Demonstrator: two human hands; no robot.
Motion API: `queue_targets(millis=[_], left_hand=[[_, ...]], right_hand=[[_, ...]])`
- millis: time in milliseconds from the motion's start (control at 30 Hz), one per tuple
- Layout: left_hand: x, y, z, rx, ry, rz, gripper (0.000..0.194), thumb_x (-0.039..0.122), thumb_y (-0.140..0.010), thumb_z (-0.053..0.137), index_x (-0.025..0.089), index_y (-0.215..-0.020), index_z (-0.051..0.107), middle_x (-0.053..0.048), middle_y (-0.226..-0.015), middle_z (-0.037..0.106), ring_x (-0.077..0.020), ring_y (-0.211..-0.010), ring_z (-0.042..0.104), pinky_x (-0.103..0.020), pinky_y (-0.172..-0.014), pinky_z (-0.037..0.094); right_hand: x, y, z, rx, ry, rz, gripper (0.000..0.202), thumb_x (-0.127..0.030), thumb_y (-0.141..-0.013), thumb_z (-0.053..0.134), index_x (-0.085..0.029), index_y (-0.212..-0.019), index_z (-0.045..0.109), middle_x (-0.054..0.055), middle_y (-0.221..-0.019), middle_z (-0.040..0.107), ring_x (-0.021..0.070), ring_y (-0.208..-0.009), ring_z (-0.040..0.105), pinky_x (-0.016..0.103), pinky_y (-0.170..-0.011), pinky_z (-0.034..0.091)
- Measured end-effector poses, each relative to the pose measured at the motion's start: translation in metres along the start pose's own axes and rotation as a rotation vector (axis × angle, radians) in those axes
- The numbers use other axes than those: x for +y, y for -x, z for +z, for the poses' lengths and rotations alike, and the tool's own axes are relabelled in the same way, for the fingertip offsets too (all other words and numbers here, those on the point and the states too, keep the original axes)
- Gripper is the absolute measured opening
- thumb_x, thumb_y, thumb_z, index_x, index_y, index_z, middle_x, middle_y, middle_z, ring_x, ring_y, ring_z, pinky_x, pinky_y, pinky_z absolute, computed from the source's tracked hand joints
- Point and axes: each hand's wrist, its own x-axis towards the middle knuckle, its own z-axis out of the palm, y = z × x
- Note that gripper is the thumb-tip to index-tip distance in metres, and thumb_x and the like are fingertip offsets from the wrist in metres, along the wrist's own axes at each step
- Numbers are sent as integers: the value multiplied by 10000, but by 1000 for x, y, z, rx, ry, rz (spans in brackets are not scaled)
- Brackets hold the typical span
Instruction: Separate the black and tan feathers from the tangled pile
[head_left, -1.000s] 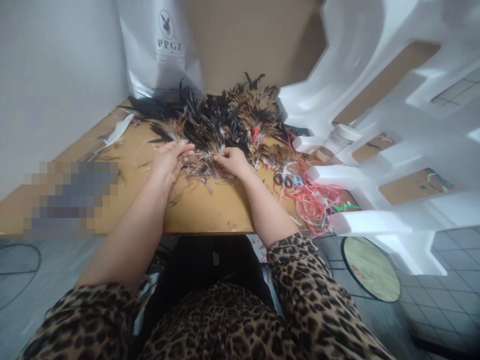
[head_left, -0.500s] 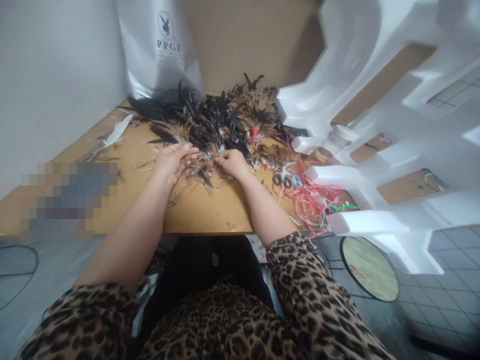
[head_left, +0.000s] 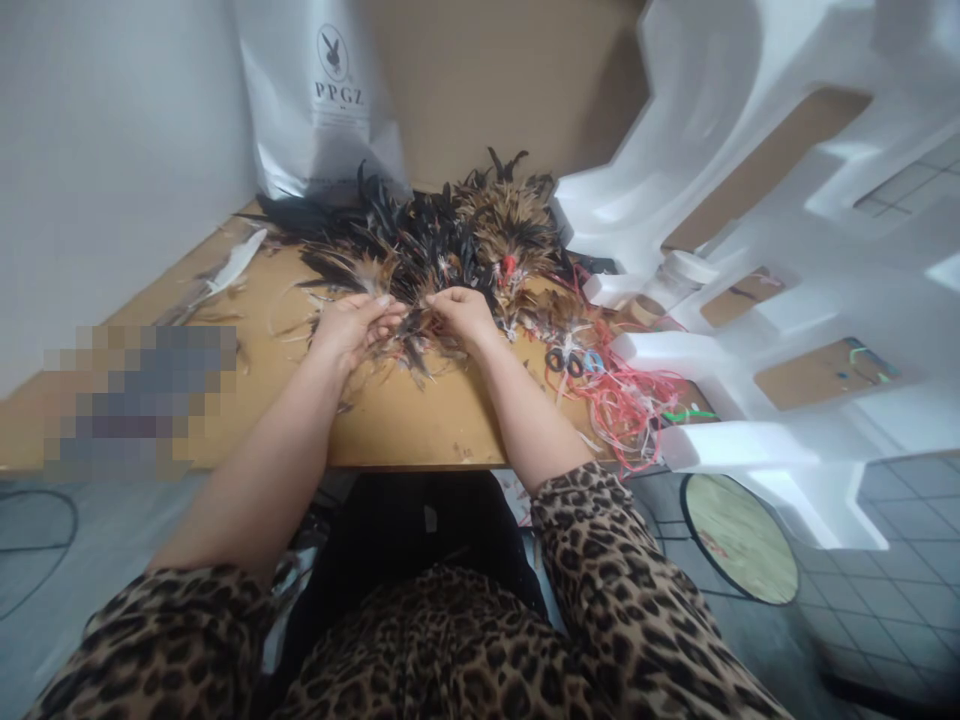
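Note:
My left hand (head_left: pixel 356 328) is closed in a pinch, thumb against forefinger, on brown feathers (head_left: pixel 373 272) that fan up above it. Just to its right, my right hand (head_left: pixel 463 316) also has its thumb and forefinger pressed together. Whatever lies in that pinch is too small to make out. Behind both hands spreads a heap of black feathers (head_left: pixel 431 235), with a brown feather bundle (head_left: pixel 517 225) at its right. Loose feather scraps (head_left: pixel 411 352) lie on the table below my fingers.
Scissors (head_left: pixel 564 361) with black handles lie right of my hands, by tangled pink string (head_left: pixel 626 400). White foam packaging (head_left: pixel 750 445) stands along the right side. A white bag (head_left: pixel 330 150) stands behind the feathers. A white feather (head_left: pixel 240 258) rests on the wooden table (head_left: pixel 420 435) at left.
My left hand has shifted slightly right, with the brown feathers moving along. My right hand's fingertips have risen a little and moved left, so the two pinches are closer together.

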Motion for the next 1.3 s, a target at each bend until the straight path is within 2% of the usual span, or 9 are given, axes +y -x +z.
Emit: queue_targets(millis=[133, 200, 367, 467, 700, 933, 1033, 1100, 1300], left_hand=[[-2, 0, -1, -84, -44, -28, 93, 162, -707, 678, 99, -776, 673, -109, -882, 711, -89, -603, 649, -125, -464, 467], [-2, 1, 0, -98, -51, -46, 94, 153, -700, 683, 98, -776, 677, -112, -903, 708, -92, -599, 651, -127, -457, 467], [0, 3, 1, -108, 13, -124, 81, 112, -696, 677, 95, -775, 666, -102, -832, 701, -107, -582, 654, -128, -419, 448], [2, 3, -2, -166, 73, -176, 81, 85, -711, 656, 97, -791, 661, -99, -794, 692, -117, -587, 657, -138, -434, 468], [3, 6, -5, -318, 146, -314, 61, 86, -766, 599, 90, -793, 654, -156, -865, 701, -105, -575, 640, -148, -489, 504], [2, 8, -1, -279, 175, -343, 103, 44, -769, 575, 100, -734, 654, -95, -724, 679, -68, -528, 594, -118, -471, 476], [3, 6, -1, -273, 194, -302, 102, 28, -761, 575, 87, -748, 657, -93, -738, 677, -59, -542, 592, -109, -474, 465], [3, 5, 0, -240, 196, -228, 98, 32, -760, 577, 83, -760, 661, -91, -753, 679, -55, -563, 597, -102, -483, 459], [4, 2, 4, -21, 129, 79, 41, 123, -731, 645, 91, -707, 653, -75, -760, 687, -53, -579, 607, -106, -490, 452]], right_hand=[[-3, 0, -6, -50, -205, 93, 260, -362, -652, 692, -170, -645, 517, -88, -436, 415, 31, -378, 320, 161, -378, 248], [-2, -2, -8, -81, -274, 114, 275, -365, -648, 708, -172, -670, 513, -84, -468, 451, 26, -380, 336, 151, -362, 224], [-2, -4, -11, -100, -409, 146, 287, -359, -661, 718, -177, -721, 505, -66, -590, 558, 21, -419, 430, 136, -361, 286], [-6, -2, -12, -112, -461, 144, 269, -350, -691, 704, -177, -736, 503, -58, -620, 585, 22, -428, 458, 138, -362, 313], [-10, 0, -10, -107, -527, 131, 204, -308, -730, 680, -176, -763, 528, -44, -676, 631, 30, -487, 530, 132, -398, 362], [-10, 1, -6, -105, -529, 146, 192, -306, -749, 666, -179, -766, 523, -48, -690, 643, 31, -507, 562, 121, -414, 392], [-11, 1, -7, -91, -545, 140, 161, -295, -771, 648, -179, -783, 537, -46, -725, 659, 25, -511, 567, 120, -427, 415], [-12, 1, -9, -62, -587, 147, 133, -272, -789, 629, -176, -780, 538, -48, -696, 652, 26, -509, 570, 119, -432, 425], [-15, -1, -15, 49, -721, 174, 114, -225, -812, 608, -160, -754, 534, -54, -597, 624, 23, -501, 578, 99, -458, 454]])
